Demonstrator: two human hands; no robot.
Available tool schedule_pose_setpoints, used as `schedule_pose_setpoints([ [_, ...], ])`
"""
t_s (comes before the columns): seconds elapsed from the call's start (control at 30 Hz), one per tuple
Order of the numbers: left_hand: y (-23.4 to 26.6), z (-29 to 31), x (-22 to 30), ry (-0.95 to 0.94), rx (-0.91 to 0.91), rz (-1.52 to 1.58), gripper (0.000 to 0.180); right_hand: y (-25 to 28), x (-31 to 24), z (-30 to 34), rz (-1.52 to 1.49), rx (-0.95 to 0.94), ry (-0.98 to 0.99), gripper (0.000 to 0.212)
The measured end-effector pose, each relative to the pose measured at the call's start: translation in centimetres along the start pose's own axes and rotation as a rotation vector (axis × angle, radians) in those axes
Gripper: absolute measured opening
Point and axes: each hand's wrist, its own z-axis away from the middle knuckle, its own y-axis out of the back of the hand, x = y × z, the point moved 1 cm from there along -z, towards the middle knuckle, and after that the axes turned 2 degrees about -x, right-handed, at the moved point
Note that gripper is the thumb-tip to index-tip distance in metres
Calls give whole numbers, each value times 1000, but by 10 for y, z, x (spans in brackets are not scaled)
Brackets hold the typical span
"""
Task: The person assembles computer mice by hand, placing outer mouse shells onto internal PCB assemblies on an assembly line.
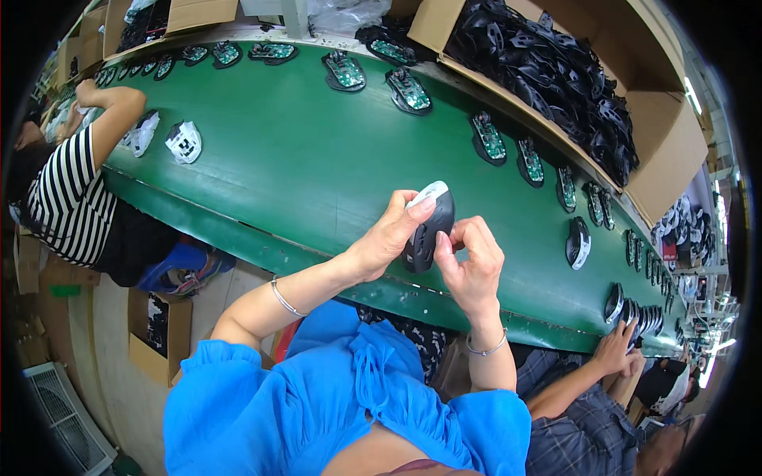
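A black computer mouse [429, 240] with a white end is held above the near side of the green work surface. My left hand [386, 240] grips it from the left, the thumb lying over its white end. On the other side my right hand [474, 263] is closed, with thumb and bent fingers pinching at the mouse's right edge. Whether a small part sits between those fingertips is hidden. To the right, another black and white mouse [579, 243] lies on the green surface [333, 174].
Along the far edge lie several mouse bases with green circuit boards [344, 72]. Behind them a cardboard box [663, 143] holds many black shells. Two white-covered pieces [184, 143] lie at left. One co-worker [67, 190] sits left; at right, another co-worker's hand [615, 349] touches lined-up mice.
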Motion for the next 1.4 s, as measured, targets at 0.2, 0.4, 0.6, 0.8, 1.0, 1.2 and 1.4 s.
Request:
schedule_pose_setpoints([
  [0.2, 7, -3, -2, -225, 52, -410, 63, -2, -6, 5, -20, -70, -28, 18],
  [0.4, 16, -4, 6, -404, 41, -686, 65, 10, 12, 6, -308, -150, -209, 18],
  [0.6, 41, -21, -7, -466, -33, -841, 68, -7, 35, -17, -748, -266, -589, 28],
  [0.8, 48, -31, 9, -453, -115, -881, 62, -9, 46, -27, -770, -384, -646, 14],
  [1.0, 35, -28, 11, -399, -126, -1042, 68, 1, 49, -20, -894, -282, -854, 13],
  [1.2, 27, -24, 57, 13, -261, -1239, 66, 24, 47, -26, -520, -272, -738, 44],
  [1.4, 43, -39, 62, 129, -548, -1327, 67, 5, 48, -50, -322, -735, -465, 60],
])
